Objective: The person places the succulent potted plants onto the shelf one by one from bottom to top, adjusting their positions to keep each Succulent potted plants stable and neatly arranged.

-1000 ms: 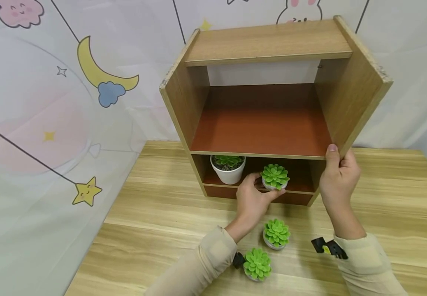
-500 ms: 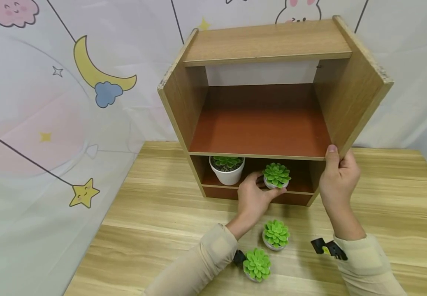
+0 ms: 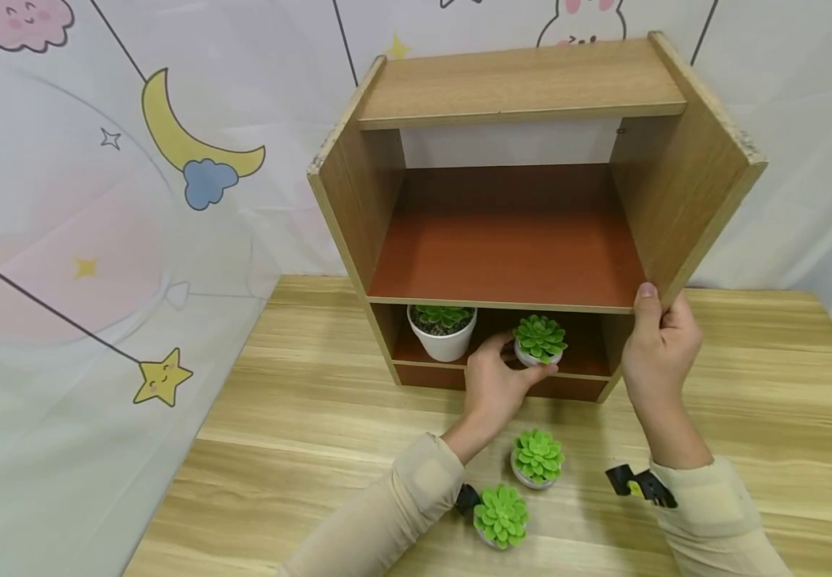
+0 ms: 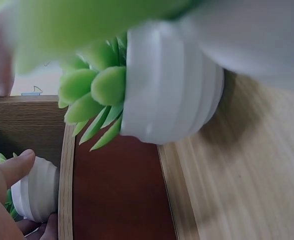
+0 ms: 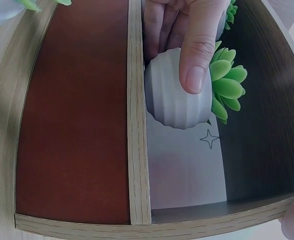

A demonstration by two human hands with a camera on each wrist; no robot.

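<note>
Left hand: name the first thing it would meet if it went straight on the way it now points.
Beyond the potted succulent in its grip, the left hand would probably meet the cabinet's right side panel first; the way between looks free, though depth is unclear.

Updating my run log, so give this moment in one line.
left hand: grips potted succulent; right hand: holds cabinet side; table: two succulents

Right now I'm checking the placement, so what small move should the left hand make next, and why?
Probably ease the held succulent slightly deeper into the lower compartment before releasing it: the left hand pinches its white pot close to the front edge, while the right hand grips the side panel, which may help steadiness.
</note>
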